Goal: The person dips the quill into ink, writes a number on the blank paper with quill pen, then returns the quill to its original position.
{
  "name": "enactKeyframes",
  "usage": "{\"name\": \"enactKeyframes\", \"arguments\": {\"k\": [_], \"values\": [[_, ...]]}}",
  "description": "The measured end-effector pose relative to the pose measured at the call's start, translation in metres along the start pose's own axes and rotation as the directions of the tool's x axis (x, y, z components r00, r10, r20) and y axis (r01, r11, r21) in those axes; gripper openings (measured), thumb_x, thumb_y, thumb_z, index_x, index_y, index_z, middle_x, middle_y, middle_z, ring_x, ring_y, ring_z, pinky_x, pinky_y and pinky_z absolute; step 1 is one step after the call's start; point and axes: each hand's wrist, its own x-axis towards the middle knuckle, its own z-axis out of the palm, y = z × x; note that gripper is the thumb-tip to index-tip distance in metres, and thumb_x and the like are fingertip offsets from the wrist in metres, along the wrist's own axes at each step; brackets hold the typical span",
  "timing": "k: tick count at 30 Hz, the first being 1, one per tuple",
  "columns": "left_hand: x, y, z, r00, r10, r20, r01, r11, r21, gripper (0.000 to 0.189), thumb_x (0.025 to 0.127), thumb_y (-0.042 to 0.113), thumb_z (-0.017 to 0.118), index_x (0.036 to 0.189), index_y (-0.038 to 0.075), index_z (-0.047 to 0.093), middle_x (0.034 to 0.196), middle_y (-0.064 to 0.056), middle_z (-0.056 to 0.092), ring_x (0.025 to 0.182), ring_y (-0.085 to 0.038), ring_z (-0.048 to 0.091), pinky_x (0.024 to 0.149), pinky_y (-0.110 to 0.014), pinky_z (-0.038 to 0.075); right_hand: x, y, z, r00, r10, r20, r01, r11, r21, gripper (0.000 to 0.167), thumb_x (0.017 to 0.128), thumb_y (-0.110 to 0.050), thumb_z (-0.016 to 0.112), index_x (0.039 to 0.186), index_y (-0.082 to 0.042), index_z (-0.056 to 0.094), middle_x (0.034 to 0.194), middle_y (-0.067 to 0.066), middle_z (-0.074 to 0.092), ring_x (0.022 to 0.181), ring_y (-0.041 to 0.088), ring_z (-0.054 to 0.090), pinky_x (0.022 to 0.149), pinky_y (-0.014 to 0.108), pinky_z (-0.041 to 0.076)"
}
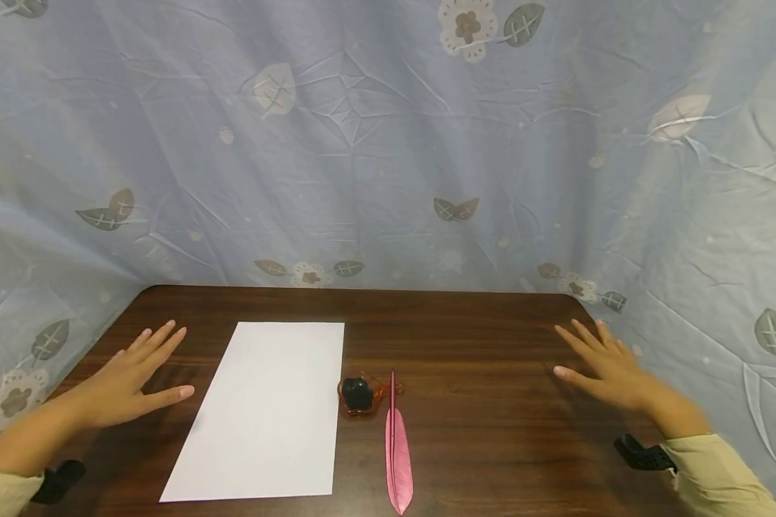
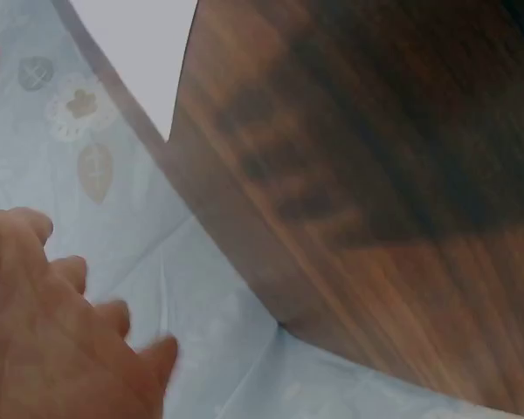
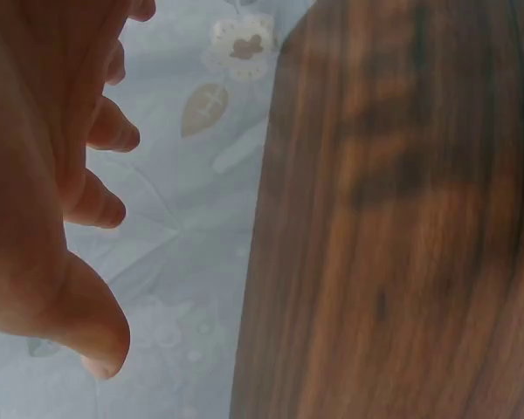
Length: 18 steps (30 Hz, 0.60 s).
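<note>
My left hand (image 1: 123, 380) is spread at the table's left side, fingers straight and holding nothing. Nearest to it lies a blank white sheet of paper (image 1: 265, 409); one corner of the paper (image 2: 148, 52) shows in the left wrist view. My right hand (image 1: 611, 373) hovers over the right side with fingers and thumb apart, likewise holding nothing. Between the hands, just right of the paper, stands a small ink bottle (image 1: 358, 395) with a black cap and an orange-brown body. Beside the bottle lies a pink feather quill pen (image 1: 398, 452), its dark pink tip pointing away from me.
The dark wood-grain table (image 1: 491, 431) has rounded far corners. A pale blue curtain (image 1: 362, 143) with leaf and flower prints hangs behind the table and along both sides. Black wrist straps (image 1: 643, 454) sit at the cream sleeves (image 1: 718, 474).
</note>
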Motion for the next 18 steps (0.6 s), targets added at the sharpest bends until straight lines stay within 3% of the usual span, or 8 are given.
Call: {"name": "enactKeyframes", "arguments": {"k": [5,10,18], "values": [[0.003,0.0,0.011,0.998,0.05,0.026,-0.047,0.993,-0.112,0.099,0.091,0.038,0.063,0.153,0.007,-0.009,0.158,-0.02,-0.012,0.141,-0.046,-0.014,0.101,-0.073,-0.01,0.007,-0.005,0.013,0.999,-0.039,-0.009,0.04,0.998,0.058,0.073,0.096,-0.041,0.054,0.155,-0.019,0.017,0.158,0.025,0.007,0.142,0.049,-0.013,0.095,0.081,0.002],[0.007,0.001,0.024,0.995,0.079,0.058,-0.07,0.987,-0.142,0.1,0.089,0.038,0.066,0.154,0.01,-0.004,0.158,-0.023,-0.005,0.141,-0.05,-0.009,0.104,-0.072,-0.005,0.015,-0.016,0.029,0.996,-0.085,0.017,0.082,0.988,0.13,0.074,0.096,-0.04,0.056,0.154,-0.015,0.019,0.158,0.023,0.011,0.142,0.051,-0.006,0.094,0.082,0.009],[0.011,-0.001,0.039,0.987,0.133,0.087,-0.117,0.978,-0.171,0.098,0.087,0.038,0.068,0.154,0.005,0.005,0.159,-0.022,0.001,0.14,-0.052,-0.004,0.103,-0.073,-0.002,0.023,-0.047,0.05,0.986,-0.159,0.058,0.143,0.966,0.216,0.073,0.095,-0.045,0.056,0.153,-0.013,0.024,0.156,0.019,0.022,0.142,0.049,0.011,0.104,0.073,0.018]]}}
